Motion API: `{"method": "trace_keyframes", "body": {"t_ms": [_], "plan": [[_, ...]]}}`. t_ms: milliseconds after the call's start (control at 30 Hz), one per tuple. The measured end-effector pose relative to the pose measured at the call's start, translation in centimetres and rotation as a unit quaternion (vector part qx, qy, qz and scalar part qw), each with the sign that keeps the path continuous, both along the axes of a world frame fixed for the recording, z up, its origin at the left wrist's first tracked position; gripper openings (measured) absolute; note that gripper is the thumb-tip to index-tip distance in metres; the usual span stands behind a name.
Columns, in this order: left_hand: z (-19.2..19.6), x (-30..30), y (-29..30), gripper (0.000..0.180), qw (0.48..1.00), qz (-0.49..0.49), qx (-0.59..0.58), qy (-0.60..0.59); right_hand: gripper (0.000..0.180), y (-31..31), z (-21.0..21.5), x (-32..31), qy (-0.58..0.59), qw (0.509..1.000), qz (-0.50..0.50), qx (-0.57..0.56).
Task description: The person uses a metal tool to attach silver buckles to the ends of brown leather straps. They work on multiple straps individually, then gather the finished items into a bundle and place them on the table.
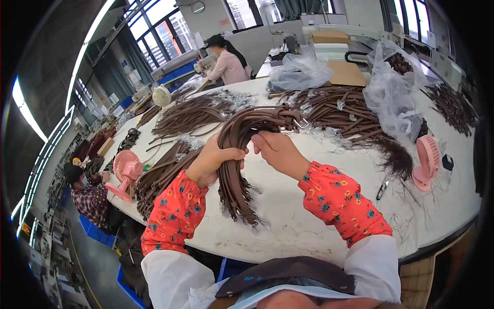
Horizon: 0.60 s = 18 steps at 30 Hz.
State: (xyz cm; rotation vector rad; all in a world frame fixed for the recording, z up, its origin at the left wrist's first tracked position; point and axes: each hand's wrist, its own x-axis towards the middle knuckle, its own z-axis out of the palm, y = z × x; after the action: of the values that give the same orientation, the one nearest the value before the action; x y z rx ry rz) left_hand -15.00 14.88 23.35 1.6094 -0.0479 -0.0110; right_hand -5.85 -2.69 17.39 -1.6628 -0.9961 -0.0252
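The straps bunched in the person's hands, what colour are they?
Dark brown straps, seen in the head view.

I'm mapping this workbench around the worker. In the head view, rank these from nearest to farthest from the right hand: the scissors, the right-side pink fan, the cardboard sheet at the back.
From the right hand:
1. Scissors, on the table to its right, near the front edge.
2. Pink fan, farther right, near the table's edge.
3. Cardboard sheet, at the far back, behind the brown straps.
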Motion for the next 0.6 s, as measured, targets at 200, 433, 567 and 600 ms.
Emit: {"method": "trace_keyframes", "body": {"t_ms": [200, 433, 567, 600], "plan": [[-1.4, -0.4, 1.6, 0.044, 0.997, -0.007, -0.078, 0.021, 0.037, -5.8, -0.6, 0.1, 0.184, 0.961, 0.096, 0.183], [-1.9, -1.8, 4.4, 0.04, 0.993, 0.047, -0.106, 0.018, 0.032, -21.0, -1.0, 3.7, 0.162, 0.918, -0.015, 0.362], [-2.2, -2.0, 5.6, 0.042, 0.99, 0.044, -0.132, 0.004, 0.034, -26.8, -3.8, 4.1, 0.111, 0.956, -0.084, -0.258], [-2.3, -1.7, 5.7, 0.044, 0.989, 0.028, -0.144, -0.001, 0.044, -30.0, -6.1, 4.5, -0.231, 0.846, -0.157, -0.454]]}}
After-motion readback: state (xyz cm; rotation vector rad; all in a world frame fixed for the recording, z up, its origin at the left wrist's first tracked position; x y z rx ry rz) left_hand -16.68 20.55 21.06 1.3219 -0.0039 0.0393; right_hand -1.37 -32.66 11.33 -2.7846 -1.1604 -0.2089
